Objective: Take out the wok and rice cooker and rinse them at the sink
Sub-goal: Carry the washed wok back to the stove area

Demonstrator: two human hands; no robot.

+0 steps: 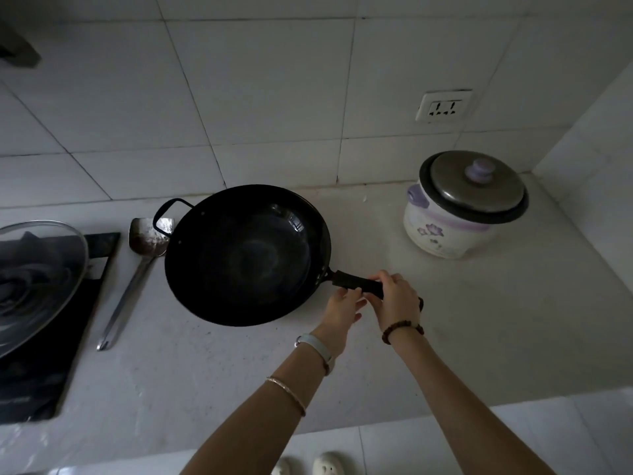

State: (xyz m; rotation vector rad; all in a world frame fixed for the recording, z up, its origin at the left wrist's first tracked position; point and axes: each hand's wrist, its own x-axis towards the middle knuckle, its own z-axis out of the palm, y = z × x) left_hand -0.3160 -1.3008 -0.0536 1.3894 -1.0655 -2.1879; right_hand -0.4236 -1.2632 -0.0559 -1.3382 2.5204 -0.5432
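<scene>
A: Where was the black round metal wok [246, 255]?

B: It was in the middle of the pale speckled stone countertop [445, 337] and appeared to rest on it. Its dark straight handle [352, 282] pointed toward the person, and its small loop grip pointed toward the white tiled wall [274, 97].

A: And what were the hands doing?

B: The right hand [394, 299], which wore a brown bead bracelet, had its fingers curled over the far end of the handle, gripping it from above. The left hand [342, 308] reached in from below, with its thumb and fingertips at the underside of the handle, touching the right hand. Whether it pinched the handle or only touched it could not be told.

A: What about the rice cooker?

B: The white rounded rice cooker [459, 214], printed with purple flowers, stood at the back right near the wall corner, well apart from the wok. Its dull metal lid [476, 183] with a lilac knob was on.

A: Was there anything else on the counter?

B: A long steel spatula [137, 269] lay just left of the wok, with its blade beside the loop grip. Further left was a black glass stove top [44, 371] with a clear domed glass lid [37, 279] over the burner. A white wall socket [443, 106] sat above the rice cooker, and pale slippers [325, 467] showed at the bottom edge.
</scene>
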